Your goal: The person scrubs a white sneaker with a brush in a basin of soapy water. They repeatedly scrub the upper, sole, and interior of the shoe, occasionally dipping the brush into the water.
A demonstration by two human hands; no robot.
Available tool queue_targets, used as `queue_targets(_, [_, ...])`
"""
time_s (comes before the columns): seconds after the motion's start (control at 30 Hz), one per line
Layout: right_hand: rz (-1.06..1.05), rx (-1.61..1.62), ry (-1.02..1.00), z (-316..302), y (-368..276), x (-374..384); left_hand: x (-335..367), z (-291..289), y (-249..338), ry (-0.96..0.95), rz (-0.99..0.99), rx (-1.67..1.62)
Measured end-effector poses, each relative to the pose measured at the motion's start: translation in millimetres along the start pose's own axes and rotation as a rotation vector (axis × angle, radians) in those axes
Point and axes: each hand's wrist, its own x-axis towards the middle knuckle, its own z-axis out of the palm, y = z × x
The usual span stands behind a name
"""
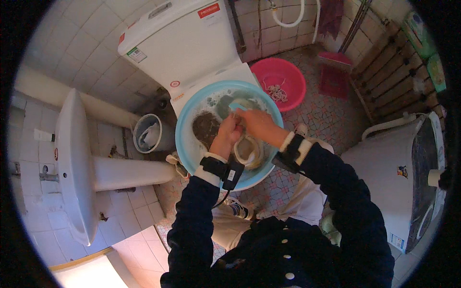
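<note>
A light blue basin [181, 139] full of sudsy water sits in front of me. Both hands are over it, close together. My left hand [229, 130] is closed at what looks like a pale shoe [248, 150], whose round cream-rimmed opening faces up. In my right hand [259, 126], with fingers curled, is a light blue brush-like tool [236, 106]; its working end is hidden. Left of my left hand, a dark brown item [205, 128] lies in the water, its kind unclear. Beyond my fingers, a greyish-green shape [225, 105] shows through the foam.
Behind the basin stands a white toilet [182, 43]. A pink basin [301, 86] with white cord-like strands is at the far right. Left are a bucket [165, 134] and a pedestal sink [77, 168]. A pale washing-machine-like appliance [379, 163] stands right; a pink dustpan [333, 80] lies behind.
</note>
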Motion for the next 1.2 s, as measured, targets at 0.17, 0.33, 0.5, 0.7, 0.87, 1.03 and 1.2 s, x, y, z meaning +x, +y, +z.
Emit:
queue_targets(0.17, [0.048,-0.109,-0.084,-7.4,-2.8,-3.5,-2.0,2.6,-3.7,-0.041,0.006,0.055])
queue_targets(0.33, [0.061,-0.033,-0.067,-7.9,-1.9,-10.6,-4.1,1.5,-4.4,0.13,-0.045,0.163])
queue_targets(0.5, [0.001,-0.072,0.017,-5.1,2.6,-3.7,-15.3,11.4,-10.0,0.07,0.051,0.024])
queue_targets(0.7, [0.132,-0.106,-0.244,0.0,3.9,-11.2,-25.4,19.2,-0.4,0.152,0.05,0.14])
queue_targets(0.87, [0.067,-0.088,-0.063,-2.8,3.1,-5.6,-26.2,10.9,-5.6,0.05,0.009,0.031])
queue_targets(1.03, [0.08,-0.053,-0.156,-5.3,0.2,-8.7,-30.3,14.4,-0.9,0.096,-0.006,0.094])
queue_targets(1.2, [0.065,-0.065,-0.166,-2.5,1.5,-11.9,-45.6,22.5,-7.1,0.107,0.039,0.116])
